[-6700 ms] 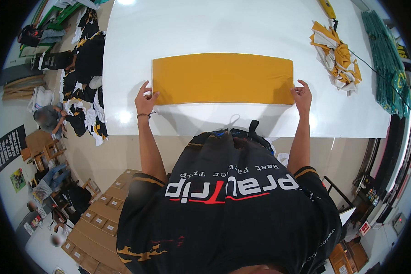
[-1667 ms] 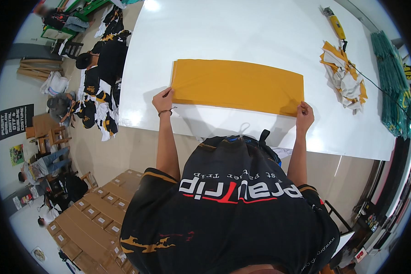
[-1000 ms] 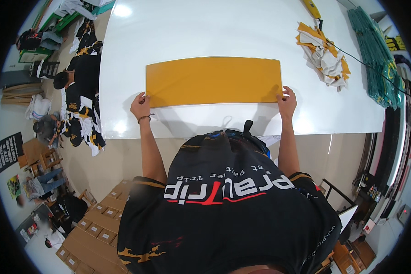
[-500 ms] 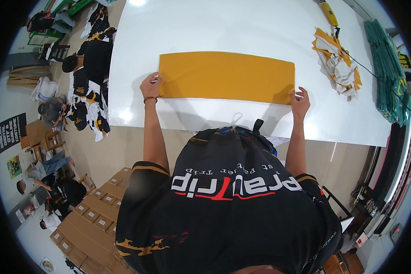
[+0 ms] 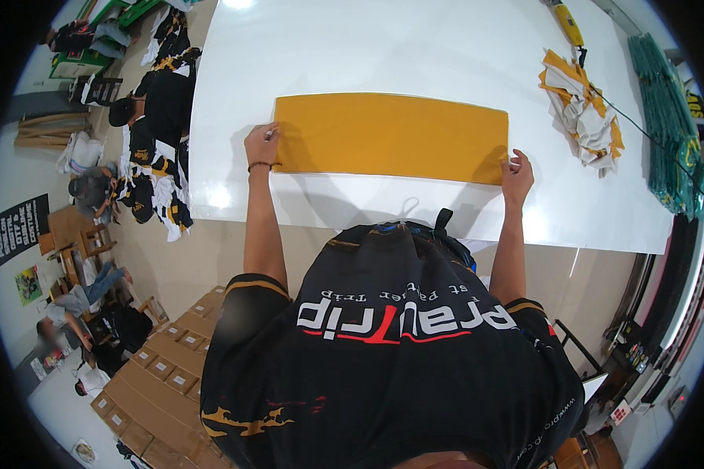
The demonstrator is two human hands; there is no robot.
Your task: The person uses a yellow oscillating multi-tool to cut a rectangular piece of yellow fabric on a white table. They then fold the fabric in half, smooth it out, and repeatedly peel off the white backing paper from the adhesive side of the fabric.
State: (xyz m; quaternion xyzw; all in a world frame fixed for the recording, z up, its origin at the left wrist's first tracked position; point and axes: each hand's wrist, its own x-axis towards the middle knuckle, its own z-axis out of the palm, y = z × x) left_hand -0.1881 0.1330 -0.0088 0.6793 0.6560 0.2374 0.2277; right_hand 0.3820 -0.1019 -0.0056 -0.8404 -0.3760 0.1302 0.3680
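A long rectangular yellow fabric piece lies flat on the white table, with a thin pale line along its edges. My left hand is at its left edge, fingers curled and pinching the side. At the lower right corner, my right hand pinches the edge between thumb and fingers, the other fingers bent. Both forearms reach forward over the table's near edge, and the fabric spans the gap between the hands.
A crumpled heap of yellow and white cloth scraps lies at the right, below a yellow corded tool. Folded green packs line the right edge. Beyond the table's left side are people, garments and cardboard boxes.
The fabric and both hands sit slightly lower and further right in the picture, as does the whole table. Both hands stay at the fabric's ends.
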